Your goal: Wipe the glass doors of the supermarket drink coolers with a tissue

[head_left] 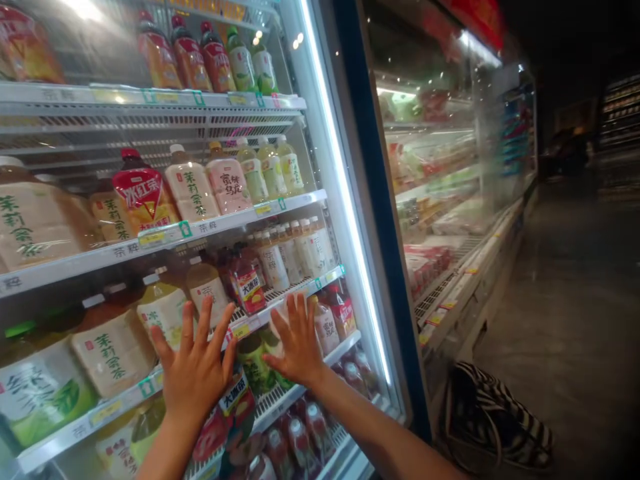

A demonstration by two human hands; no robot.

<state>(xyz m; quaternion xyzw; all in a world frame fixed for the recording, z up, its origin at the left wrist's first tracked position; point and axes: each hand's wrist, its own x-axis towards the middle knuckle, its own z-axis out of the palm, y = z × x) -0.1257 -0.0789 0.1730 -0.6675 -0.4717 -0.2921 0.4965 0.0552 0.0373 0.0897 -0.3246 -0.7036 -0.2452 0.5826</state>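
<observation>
My left hand point(195, 363) is raised in front of a drinks cooler with its fingers spread, holding nothing. To its right, my right hand point(299, 343) is also open, fingers apart. Both seem close to or against the cooler's glass; whether they touch it I cannot tell. Behind my left hand are a large pale-labelled tea bottle point(114, 353) and a yellow-green bottle point(165, 307). A red-labelled iced tea bottle point(249, 283) stands above and between the hands. Beyond my right hand is a pink-labelled bottle point(326, 327). My hands and forearms hide parts of the lower shelves.
Upper shelves hold more bottles, among them a red iced tea bottle point(143, 193). A bright light strip point(345, 200) and dark blue frame point(385, 200) edge the cooler. Rightward stand an open chilled display point(440, 253) and, on the floor point(565, 320), a black-and-white striped bag point(495, 413).
</observation>
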